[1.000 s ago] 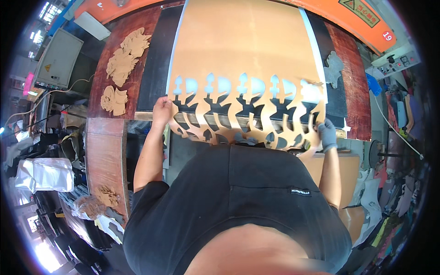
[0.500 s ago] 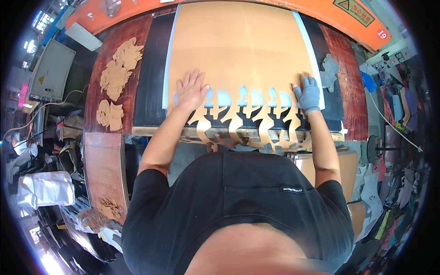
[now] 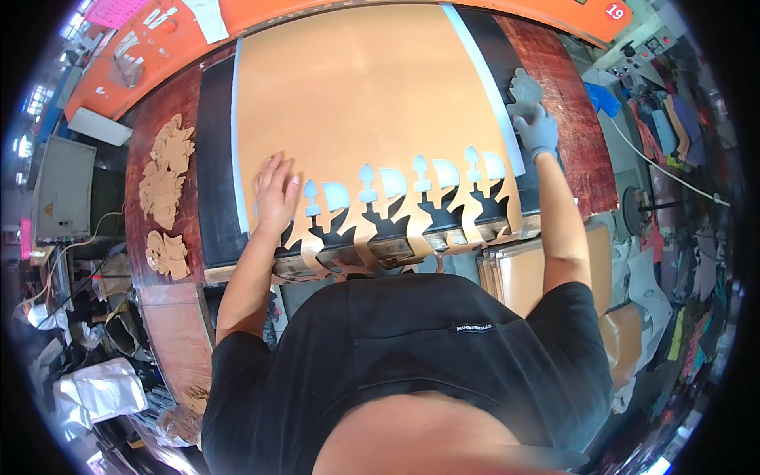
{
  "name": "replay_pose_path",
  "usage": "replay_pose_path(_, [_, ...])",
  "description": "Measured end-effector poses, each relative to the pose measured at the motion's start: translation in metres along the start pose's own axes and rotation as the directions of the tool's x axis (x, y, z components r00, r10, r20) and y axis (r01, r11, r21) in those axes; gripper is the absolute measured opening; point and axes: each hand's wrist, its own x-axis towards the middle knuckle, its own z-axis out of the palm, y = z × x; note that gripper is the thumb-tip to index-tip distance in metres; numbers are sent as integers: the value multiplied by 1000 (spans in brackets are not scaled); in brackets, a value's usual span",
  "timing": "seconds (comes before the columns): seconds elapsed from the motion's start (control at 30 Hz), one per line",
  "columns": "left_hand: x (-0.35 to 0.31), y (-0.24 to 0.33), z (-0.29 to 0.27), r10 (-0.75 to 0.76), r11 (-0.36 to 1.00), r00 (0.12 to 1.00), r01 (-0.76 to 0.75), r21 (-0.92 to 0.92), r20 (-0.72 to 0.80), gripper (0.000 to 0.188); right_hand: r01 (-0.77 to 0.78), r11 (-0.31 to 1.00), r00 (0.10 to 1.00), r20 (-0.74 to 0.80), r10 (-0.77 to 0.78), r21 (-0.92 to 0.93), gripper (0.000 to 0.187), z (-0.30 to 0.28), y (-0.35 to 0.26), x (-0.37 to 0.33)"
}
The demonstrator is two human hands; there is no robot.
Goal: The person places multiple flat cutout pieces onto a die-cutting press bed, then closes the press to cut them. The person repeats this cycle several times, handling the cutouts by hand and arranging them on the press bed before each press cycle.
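Observation:
A large tan leather sheet (image 3: pixel 372 103) lies flat on a black press bed (image 3: pixel 212 190), with a row of shaped cut-outs along its near edge. My left hand (image 3: pixel 275 194) is bare and rests flat on the sheet's near left part, fingers spread. My right hand (image 3: pixel 538 133) wears a grey glove and sits off the sheet's right edge, touching a grey cutting die (image 3: pixel 524 91) on the bed. A white board (image 3: pixel 491 87) shows under the sheet.
Stacks of tan cut pieces (image 3: pixel 162 186) lie on the reddish wooden table (image 3: pixel 586 150) side at left. An orange machine frame (image 3: pixel 380 6) runs along the far side. More tan sheets (image 3: pixel 514 277) hang below the bench at right. Bags and clutter fill the left floor.
The sheet was lifted at its near edge a second ago; it now lies flat, pushed farther back. My right hand left the sheet and moved right to the grey die.

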Motion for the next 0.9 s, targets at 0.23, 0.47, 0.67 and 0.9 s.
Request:
replay_pose_path(0.23, [-78, -1, -50, -37, 985, 992, 57, 165, -118, 29, -382, 916, 900, 175, 399, -124, 92, 30, -13, 50])
replay_pose_path(0.47, [-135, -8, -59, -204, 944, 979, 204, 259, -28, 37, -40, 994, 969, 245, 15, 99, 50, 52, -5, 101])
replay_pose_path(0.67, [-128, -33, -51, -176, 971, 984, 174, 167, -1, 45, -325, 803, 944, 225, 242, 500, 48, 27, 3, 88])
replay_pose_path(0.9, [-107, -60, -44, -69, 997, 998, 70, 45, -13, 47, 98, 843, 984, 73, -160, 529, 67, -57, -139, 25])
